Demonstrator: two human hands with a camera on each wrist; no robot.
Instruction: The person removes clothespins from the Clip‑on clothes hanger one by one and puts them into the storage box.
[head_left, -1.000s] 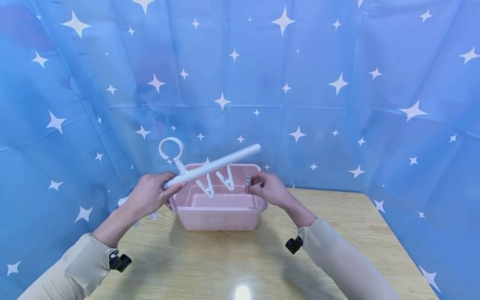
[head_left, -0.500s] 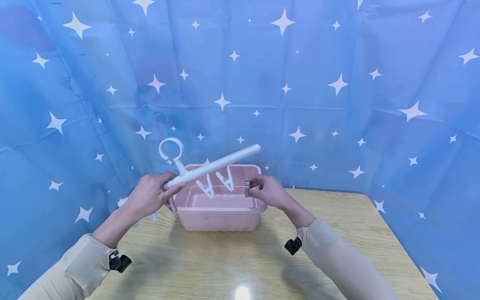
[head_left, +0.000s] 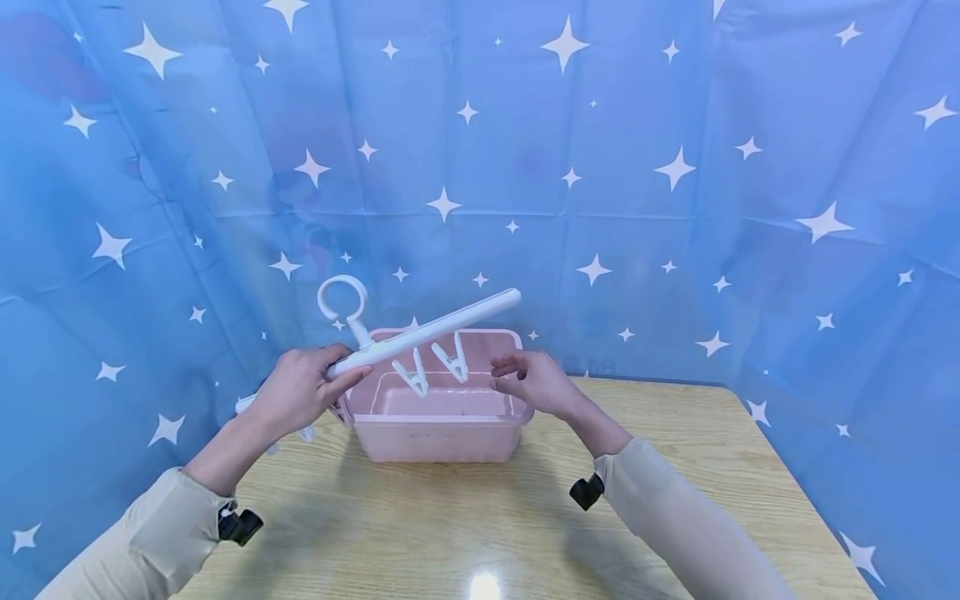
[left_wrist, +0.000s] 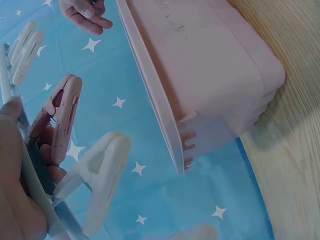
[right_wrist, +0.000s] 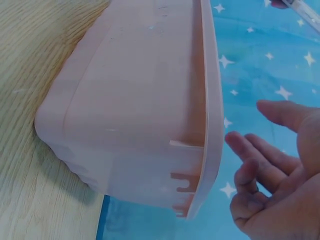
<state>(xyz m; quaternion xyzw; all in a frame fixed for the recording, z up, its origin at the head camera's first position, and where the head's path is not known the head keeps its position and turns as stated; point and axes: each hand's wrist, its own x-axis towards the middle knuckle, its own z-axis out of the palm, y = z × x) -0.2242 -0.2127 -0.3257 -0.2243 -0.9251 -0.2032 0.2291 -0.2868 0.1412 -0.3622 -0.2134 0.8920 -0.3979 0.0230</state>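
My left hand grips a white clip hanger near its round hook, tilted with the right end higher. Two white clips dangle from its bar over the pink plastic bin. In the left wrist view, a pinkish clip and a white clip hang beside the fingers. At the bin's right rim, my right hand hovers with fingers loosely bent and apart. Nothing lies between thumb and fingertips in the right wrist view. The bin's floor is only partly visible.
The bin stands at the back of a light wooden table. Behind it hangs a blue curtain with white stars. The hanger's left end, with more clips, shows behind my left wrist.
A small grey clip-like thing pinched in my right fingers has left the hand; the fingers have parted over the bin. My left hand and the hanger have stayed put.
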